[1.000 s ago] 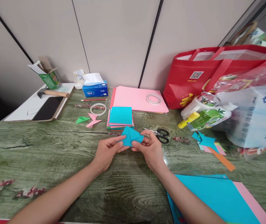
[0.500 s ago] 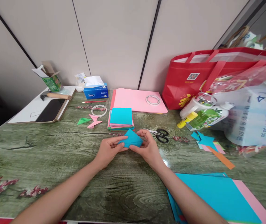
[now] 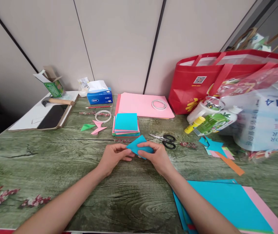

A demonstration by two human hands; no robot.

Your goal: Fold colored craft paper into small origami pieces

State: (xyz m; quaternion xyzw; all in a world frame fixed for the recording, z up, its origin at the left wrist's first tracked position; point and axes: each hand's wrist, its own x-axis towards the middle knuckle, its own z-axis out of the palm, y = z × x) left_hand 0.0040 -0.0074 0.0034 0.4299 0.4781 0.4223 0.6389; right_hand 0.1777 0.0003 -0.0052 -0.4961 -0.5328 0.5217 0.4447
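Observation:
Between my two hands is a small folded piece of blue paper [image 3: 137, 144], held a little above the table with one pointed corner toward the back. My left hand [image 3: 115, 157] pinches its left corner between thumb and fingers. On the other side, my right hand [image 3: 155, 155] has thumb and fingers closed over the right part, which hides some of it. Just behind the hands lies a stack of small coloured squares [image 3: 126, 122], blue on top. Scissors with black handles [image 3: 169, 141] rest behind my right hand.
Folded pink paper [image 3: 99, 127] and a green piece [image 3: 87, 127] lie back left, near a tape roll [image 3: 103, 116]. Pink sheets [image 3: 136, 105] are at the back. A glue stick [image 3: 194, 125], red bag [image 3: 190, 79] and paper scraps [image 3: 215, 146] stand right; blue sheets [image 3: 226, 201] lie front right.
The blue paper has turned and shifted slightly right. My right hand has moved from its right edge to a grip over its front, while my left hand keeps its corner.

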